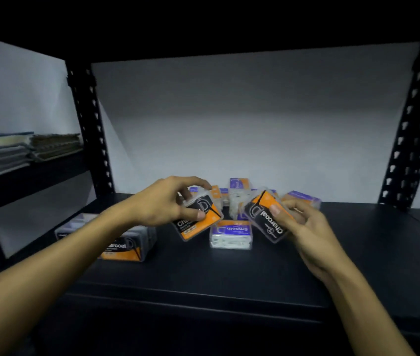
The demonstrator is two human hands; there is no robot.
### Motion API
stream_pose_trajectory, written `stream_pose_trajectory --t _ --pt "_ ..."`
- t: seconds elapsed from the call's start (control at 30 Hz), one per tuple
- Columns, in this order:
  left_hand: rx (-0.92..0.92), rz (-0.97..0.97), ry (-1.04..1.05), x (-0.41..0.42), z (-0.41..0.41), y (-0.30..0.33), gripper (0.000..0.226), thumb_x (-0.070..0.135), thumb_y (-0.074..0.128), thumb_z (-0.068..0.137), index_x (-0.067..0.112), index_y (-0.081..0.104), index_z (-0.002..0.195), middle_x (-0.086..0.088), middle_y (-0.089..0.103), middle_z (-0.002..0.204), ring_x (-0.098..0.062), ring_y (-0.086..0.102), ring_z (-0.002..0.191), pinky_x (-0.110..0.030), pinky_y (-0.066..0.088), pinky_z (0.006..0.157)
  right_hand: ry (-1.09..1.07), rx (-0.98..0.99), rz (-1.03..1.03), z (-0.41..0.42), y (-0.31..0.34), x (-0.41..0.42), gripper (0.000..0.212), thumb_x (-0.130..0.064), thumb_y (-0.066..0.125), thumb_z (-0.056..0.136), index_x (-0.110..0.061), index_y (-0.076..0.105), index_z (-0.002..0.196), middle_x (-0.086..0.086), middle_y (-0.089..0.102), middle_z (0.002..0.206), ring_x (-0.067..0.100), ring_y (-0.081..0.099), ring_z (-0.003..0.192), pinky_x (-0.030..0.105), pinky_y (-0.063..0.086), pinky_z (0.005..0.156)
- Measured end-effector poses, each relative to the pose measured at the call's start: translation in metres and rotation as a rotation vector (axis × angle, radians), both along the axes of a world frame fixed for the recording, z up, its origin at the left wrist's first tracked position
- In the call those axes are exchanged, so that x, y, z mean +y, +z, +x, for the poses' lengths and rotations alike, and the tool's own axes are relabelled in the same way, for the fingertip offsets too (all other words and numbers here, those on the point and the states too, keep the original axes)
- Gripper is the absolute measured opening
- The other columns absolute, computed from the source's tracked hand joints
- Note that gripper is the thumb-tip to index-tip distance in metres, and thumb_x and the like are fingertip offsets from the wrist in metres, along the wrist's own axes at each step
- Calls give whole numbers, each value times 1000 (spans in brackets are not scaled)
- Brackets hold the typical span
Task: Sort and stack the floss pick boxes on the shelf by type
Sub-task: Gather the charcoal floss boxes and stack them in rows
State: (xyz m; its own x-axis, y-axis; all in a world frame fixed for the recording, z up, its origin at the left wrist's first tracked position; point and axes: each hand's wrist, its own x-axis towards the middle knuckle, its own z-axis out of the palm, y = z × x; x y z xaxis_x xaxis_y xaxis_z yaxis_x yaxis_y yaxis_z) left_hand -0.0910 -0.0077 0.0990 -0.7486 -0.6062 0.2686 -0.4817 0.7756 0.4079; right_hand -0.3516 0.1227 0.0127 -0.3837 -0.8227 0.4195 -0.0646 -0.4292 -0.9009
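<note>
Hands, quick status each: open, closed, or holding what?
Left hand: holding a Charcoal box, fingers curled round it.
Right hand: holding another Charcoal box, thumb across its label.

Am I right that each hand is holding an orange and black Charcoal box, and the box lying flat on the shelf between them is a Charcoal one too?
Not quite. The left hand and right hand do each hold a Charcoal box, but the head view shows the flat box between them is a purple Smooth one.
</note>
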Motion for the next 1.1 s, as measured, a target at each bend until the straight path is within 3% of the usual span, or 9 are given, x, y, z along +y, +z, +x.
stream_pose_trajectory --t 0.1,0.23,0.37,0.5,0.63,0.73,0.83,0.97,1.1 --pt "-39 -18 5 0 -9 -14 56 49 80 77 49 55 128 9 65 99 -11 66 80 -28 54 79 51 -72 54 4 1 4 25 -18 72 85 -5 65 106 12 76 97 21 73 86 31 60 65" --pt "-96 -29 14 -1 -10 -21 55 50 78 78 51 53 127 14 62 100 -8 64 83 -28 53 80 90 -69 63 10 3 7 28 -8 73 82 3 59 103 24 73 101 36 71 93 53 59 83" --pt "-92 3 -4 -4 -9 -19 54 50 80 77 53 53 124 11 68 99 -11 67 80 -33 56 79 140 -81 29 10 4 8 35 9 70 82 1 50 109 19 74 102 36 73 97 45 62 75" --pt "-62 91 -37 -6 -10 -18 53 45 82 77 50 58 123 5 70 98 -15 68 83 -32 57 79 133 28 -32 7 8 10 55 -4 76 76 -18 60 127 12 76 105 21 73 98 34 60 81" --pt "-52 132 -54 -4 -10 -12 54 41 84 77 45 59 125 2 70 99 -17 68 86 -31 57 80 61 44 -38 6 8 4 40 6 81 72 -10 54 96 12 77 85 23 73 77 33 56 69" --pt "-53 131 -52 0 -11 -6 57 35 84 77 39 59 128 0 71 101 -21 69 87 -31 57 82 29 25 -50 5 7 1 45 4 82 68 -11 47 91 16 74 97 31 71 90 45 58 79" --pt "-41 133 -52 1 -9 -1 58 31 83 80 37 56 131 1 71 101 -21 70 87 -34 57 84 82 15 -58 9 9 0 43 8 79 72 -8 49 99 10 73 99 29 70 93 46 59 80" --pt "-30 145 -42 3 3 8 51 25 77 86 34 56 132 1 69 110 -22 69 98 -41 56 91 86 161 -77 24 11 0 51 14 73 79 -14 59 119 4 75 107 20 72 99 34 59 86" --pt "-9 98 -8 3 28 21 50 18 74 89 35 58 133 0 69 110 -23 67 100 -38 55 93 52 295 16 50 7 -8 47 -11 85 67 -22 52 98 13 75 94 35 73 87 59 59 75"
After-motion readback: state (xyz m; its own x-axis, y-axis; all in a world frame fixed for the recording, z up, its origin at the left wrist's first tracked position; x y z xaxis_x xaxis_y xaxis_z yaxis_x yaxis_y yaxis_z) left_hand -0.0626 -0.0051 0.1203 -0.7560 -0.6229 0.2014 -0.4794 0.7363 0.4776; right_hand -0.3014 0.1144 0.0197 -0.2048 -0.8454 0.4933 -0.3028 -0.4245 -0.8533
